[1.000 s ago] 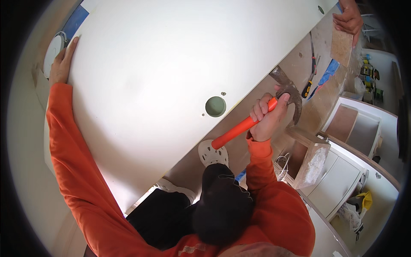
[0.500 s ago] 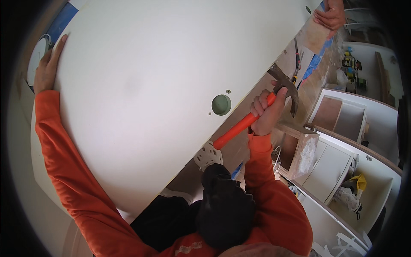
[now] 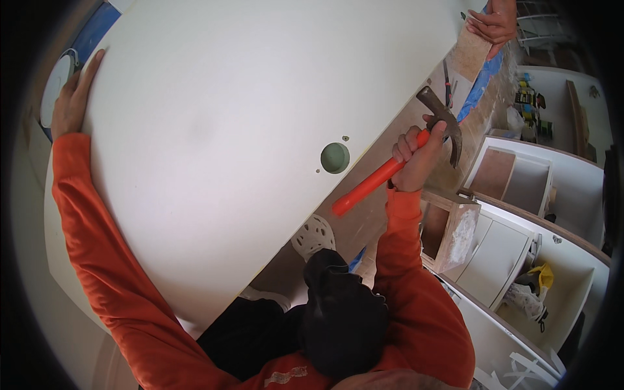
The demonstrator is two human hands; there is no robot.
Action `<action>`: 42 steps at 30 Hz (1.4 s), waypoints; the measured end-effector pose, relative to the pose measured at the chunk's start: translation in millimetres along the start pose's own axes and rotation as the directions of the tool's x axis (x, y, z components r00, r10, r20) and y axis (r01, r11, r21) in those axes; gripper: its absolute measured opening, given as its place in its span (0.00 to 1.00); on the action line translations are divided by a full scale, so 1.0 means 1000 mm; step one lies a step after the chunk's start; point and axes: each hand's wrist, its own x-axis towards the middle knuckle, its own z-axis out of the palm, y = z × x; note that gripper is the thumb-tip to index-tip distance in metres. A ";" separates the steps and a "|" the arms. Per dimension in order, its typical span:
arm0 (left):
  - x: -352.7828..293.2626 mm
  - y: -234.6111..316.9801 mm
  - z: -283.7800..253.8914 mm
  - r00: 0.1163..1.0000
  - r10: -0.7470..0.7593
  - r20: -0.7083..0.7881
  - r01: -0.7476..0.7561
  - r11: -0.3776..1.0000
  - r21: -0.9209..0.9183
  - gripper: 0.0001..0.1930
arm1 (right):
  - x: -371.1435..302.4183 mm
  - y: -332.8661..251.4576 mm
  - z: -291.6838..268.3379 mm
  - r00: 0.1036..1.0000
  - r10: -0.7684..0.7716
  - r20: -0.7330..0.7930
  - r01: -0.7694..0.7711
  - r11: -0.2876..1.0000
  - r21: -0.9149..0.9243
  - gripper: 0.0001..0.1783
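A large white panel (image 3: 214, 110) fills the left and middle, with a round hole (image 3: 335, 158) close to its right edge and small holes beside it. My left hand (image 3: 71, 97) lies along the panel's far left edge, fingers stretched out. In my right hand (image 3: 419, 153) is a claw hammer (image 3: 367, 188), gripped high on its orange handle just below the dark metal head. The hammer is held off the panel's right edge, not touching it. At the top right another person's hand (image 3: 493, 29) rests at the panel's corner.
White cabinet boxes (image 3: 539, 156) stand at the right, one holding a yellow and clear plastic bag (image 3: 543, 279). Pliers-like tools (image 3: 448, 84) lie on the floor past the hammer, near blue tape (image 3: 481, 84). A white lidded bucket (image 3: 55, 88) sits beyond my left hand.
My right hand and the hammer have moved a little to the right and up, farther from the panel's edge. My left hand stays on the panel. The other person's hand has shifted slightly.
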 end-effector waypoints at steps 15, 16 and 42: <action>-0.004 0.010 -0.003 0.999 -0.030 0.022 0.029 0.999 0.026 0.53 | 0.009 -0.008 -0.003 0.999 -0.009 0.037 0.010 0.999 -0.037 0.23; -0.005 0.012 -0.003 0.999 -0.037 0.037 0.036 0.999 0.026 0.53 | 0.010 -0.008 -0.002 0.999 -0.007 0.031 0.007 1.000 -0.008 0.23; -0.010 0.014 -0.004 1.000 -0.024 0.002 0.024 0.998 0.054 0.55 | 0.016 0.003 -0.009 0.996 0.053 0.072 -0.057 0.997 0.049 0.23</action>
